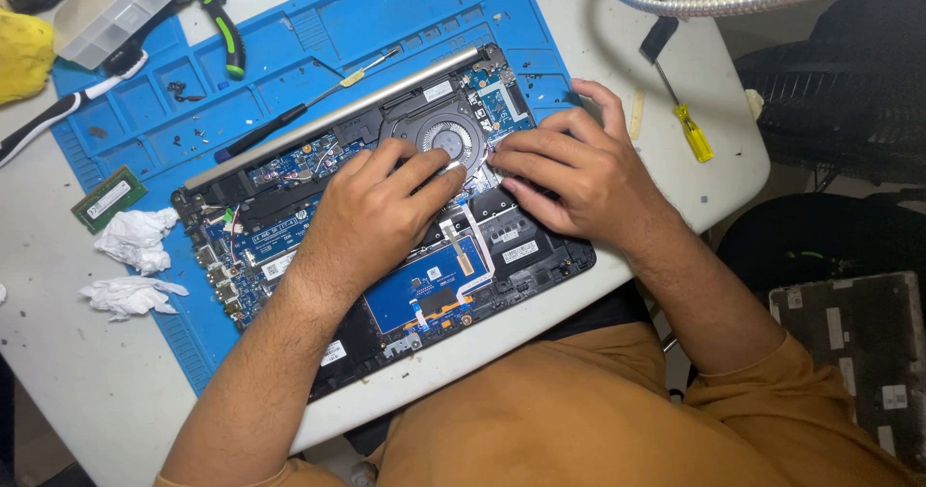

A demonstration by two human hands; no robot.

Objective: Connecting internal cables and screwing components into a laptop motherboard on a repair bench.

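Both hands lie palm-down on the opened laptop (386,207), which sits bottom-up on a blue repair mat (318,24) across a white table (77,381). The left hand (371,217) reaches in from the lower left, wrist straight, its fingers held close together and bent, tips pressing near the cooling fan (446,140). The right hand (569,174) comes from the right, fingers slightly spread and flat, tips meeting the left hand's just below the fan — whether anything is pinched between them cannot be told.

The hands hide the middle of the board; the laptop's lower left corner is covered by the left forearm. A blue touchpad board (424,280) shows below the palms.

A clear plastic parts box (121,5) sits at the top left, cut off by the frame, its contents unreadable. Near it lie green-handled pliers (227,34), a memory module (108,198) and crumpled tissues (135,241). A yellow-handled screwdriver (690,130) lies right of the mat — well clear of the hands.
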